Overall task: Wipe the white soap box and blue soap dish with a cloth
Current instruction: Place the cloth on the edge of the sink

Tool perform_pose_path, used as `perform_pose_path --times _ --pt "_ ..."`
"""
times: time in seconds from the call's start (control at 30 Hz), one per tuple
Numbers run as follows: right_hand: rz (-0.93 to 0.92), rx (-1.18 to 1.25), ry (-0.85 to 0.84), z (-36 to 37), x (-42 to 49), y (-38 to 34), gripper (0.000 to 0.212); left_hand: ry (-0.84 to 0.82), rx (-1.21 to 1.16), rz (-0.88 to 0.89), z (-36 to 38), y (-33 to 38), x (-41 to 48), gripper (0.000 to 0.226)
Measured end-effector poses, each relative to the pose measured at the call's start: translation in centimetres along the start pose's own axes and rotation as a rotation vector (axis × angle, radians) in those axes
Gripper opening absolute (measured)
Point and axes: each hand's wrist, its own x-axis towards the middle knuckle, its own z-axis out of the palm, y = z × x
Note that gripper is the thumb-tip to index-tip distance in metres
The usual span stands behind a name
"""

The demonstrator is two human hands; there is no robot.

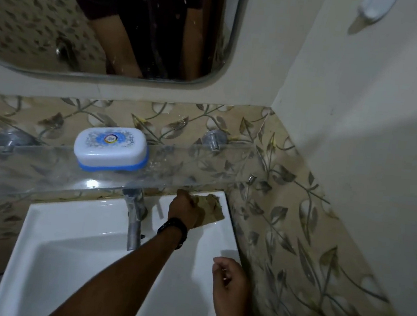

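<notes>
Tan cloth [211,207] is lying on the sink [92,225] corner, the left hand [184,208] gripping it, the right hand [230,278] hanging loosely curled, empty.

White soap box [109,144] w/ floral lid, blue dish [113,167]; beige leaf-print tiles [286,217].

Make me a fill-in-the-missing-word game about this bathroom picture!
1. The white soap box sits closed on a clear glass ____.
2. The left hand, with a dark band at its wrist, is on a brownish ____ at the back corner of the sink.
3. The right hand holds ____.
4. The metal tap stands just ____ the soap box.

Missing words: shelf; cloth; nothing; below
</notes>
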Motion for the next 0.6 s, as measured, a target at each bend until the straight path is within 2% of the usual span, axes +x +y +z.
perform_pose_path --times 0.13,0.23,0.3,0.37,0.47,0.53,0.6 --pt "-0.014 -0.008 -0.032 0.1 -0.3 -2.2 0.044 -0.021 -0.1 0.037 -0.8 0.2 -0.8 0.027" --pt "0.017 0.039 -0.047 0.3 -0.4 -3.5 0.029 -0.013 -0.169 0.103 -1.6 0.8 -2.9 0.028" --pt "0.098 0.17 -0.045 0.6 -0.3 -4.3 0.024 -0.031 -0.198 0.154 -2.3 0.9 -4.7 0.029" --pt "0.245 0.374 -0.082 1.3 -0.4 -5.3 0.032 -0.024 -0.2 0.215 -3.3 0.2 -6.7 0.028" --pt "0.395 0.723 -0.196 2.8 -2.0 -7.5 0.039 -0.002 -0.042 0.372 -5.6 -1.5 -10.6 0.02" --pt "0.499 0.891 -0.258 3.5 -3.8 -8.9 0.039 -0.073 -0.006 0.46 -7.6 -2.7 -14.0 0.017" --pt "0.576 0.958 -0.341 5.3 -5.3 -8.6 0.044 -0.16 -0.007 0.525 -10.1 -4.2 -17.3 0.019"
